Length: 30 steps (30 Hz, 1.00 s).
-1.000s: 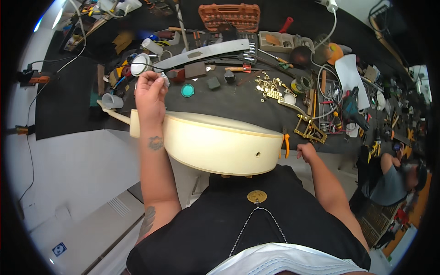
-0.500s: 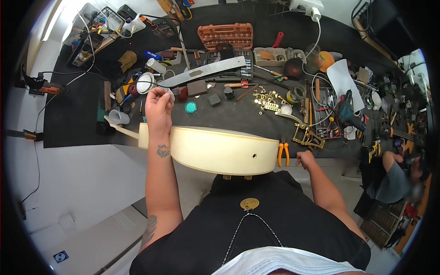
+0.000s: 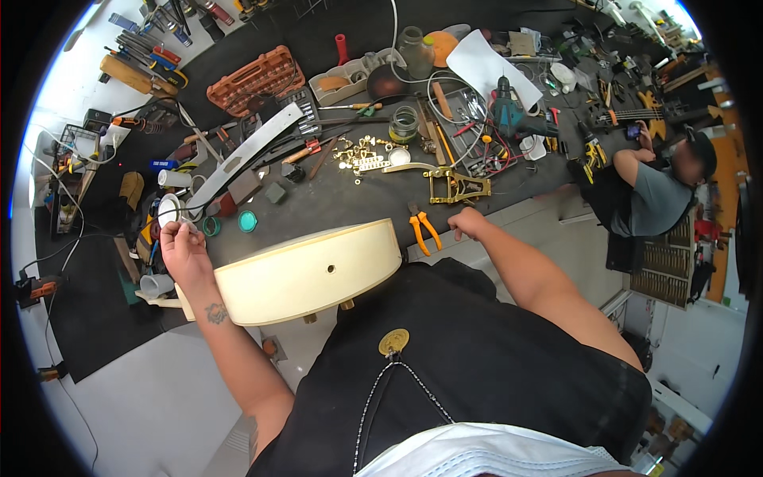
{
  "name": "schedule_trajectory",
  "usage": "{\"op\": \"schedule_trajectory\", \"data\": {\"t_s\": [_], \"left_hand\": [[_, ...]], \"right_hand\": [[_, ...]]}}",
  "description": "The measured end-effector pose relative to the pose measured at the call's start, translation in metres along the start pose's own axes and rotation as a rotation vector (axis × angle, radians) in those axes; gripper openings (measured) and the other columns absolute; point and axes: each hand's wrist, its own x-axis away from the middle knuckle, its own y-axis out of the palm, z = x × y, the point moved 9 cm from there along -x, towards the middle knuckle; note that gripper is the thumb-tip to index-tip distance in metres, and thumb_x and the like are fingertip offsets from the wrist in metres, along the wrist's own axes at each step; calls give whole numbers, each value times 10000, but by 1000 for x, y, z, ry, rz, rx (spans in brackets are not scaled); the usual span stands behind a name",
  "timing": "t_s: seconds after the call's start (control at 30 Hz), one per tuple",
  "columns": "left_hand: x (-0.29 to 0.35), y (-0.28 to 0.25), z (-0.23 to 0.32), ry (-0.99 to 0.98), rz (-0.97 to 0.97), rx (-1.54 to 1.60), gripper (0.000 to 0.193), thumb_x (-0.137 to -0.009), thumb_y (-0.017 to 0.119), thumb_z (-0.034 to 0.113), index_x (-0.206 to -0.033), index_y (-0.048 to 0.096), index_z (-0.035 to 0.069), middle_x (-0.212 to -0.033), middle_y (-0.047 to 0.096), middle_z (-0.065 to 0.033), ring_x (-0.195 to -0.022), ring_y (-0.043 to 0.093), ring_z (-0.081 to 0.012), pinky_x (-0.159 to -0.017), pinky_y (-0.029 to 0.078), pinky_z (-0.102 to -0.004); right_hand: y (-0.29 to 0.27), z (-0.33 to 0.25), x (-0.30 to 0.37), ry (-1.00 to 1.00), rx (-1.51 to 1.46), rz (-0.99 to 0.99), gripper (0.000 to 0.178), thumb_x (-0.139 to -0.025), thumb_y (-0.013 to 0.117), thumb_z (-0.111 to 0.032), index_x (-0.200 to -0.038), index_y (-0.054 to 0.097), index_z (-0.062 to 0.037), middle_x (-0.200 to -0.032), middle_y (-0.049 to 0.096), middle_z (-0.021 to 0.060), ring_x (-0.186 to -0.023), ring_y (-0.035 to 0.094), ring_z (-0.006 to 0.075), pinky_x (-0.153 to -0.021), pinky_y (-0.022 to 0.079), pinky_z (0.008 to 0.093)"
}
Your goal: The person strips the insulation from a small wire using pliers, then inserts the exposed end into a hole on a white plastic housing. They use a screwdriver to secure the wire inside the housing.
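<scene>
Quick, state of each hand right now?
Left hand: closed, pinching a small pale piece, too small to identify.
Right hand: curled closed beside the orange-handled pliers; nothing visible in its grasp.

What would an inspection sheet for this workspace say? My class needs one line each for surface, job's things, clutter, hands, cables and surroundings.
Surface: dark bench, crowded toward the back.
Job's things: cream guitar at the near edge, round hole in its side; orange-handled pliers to its right.
Clutter: gold parts, jar, open orange case.
Hands: left hand pinches a small pale thing; right hand curled near the pliers, contents unclear.
Cables: white cable loops among tools.
Surroundings: another person at right.
</scene>
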Motion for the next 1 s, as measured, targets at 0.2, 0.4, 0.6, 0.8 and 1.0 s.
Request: {"op": "schedule_trajectory", "data": {"t_s": [0.2,0.4,0.6,0.8,1.0], "left_hand": [[10,19,-2,62,68,-78,161,-953,699,-41,-1013,634,93,-867,601,25,-707,524,-66,-639,456,-238],[-2,10,1,60,76,-68,169,-935,674,-37,-1049,630,80,-893,625,2,-711,545,-71,-623,441,-222],[7,0,2,32,78,-49,177,-958,671,-19,-1103,617,66,-960,671,-20,-774,612,-74,-641,458,-222],[3,11,-2,24,40,-51,147,-976,650,-14,-1097,609,60,-962,658,-14,-792,602,-66,-641,439,-216],[5,2,-5,53,49,-83,142,-984,646,-15,-1097,600,59,-1001,663,-18,-874,645,-94,-741,513,-254]], "right_hand": [[-5,18,-27,-370,26,73,385,-854,674,-337,-645,723,-16,-596,675,154,-448,597,264,-458,464,418],[8,23,-30,-57,-67,-34,266,-841,631,-226,-710,658,4,-652,708,249,-335,489,242,-328,359,415],[9,5,-10,21,-24,-97,282,-825,628,-207,-695,664,40,-673,713,224,-371,465,233,-359,355,416],[5,4,-2,1,8,-126,305,-854,625,-232,-694,704,15,-519,584,123,-383,378,198,-401,283,387],[11,-19,25,34,20,-156,206,-871,615,-206,-744,612,-43,-576,550,83,-410,300,158,-432,236,355]]}}
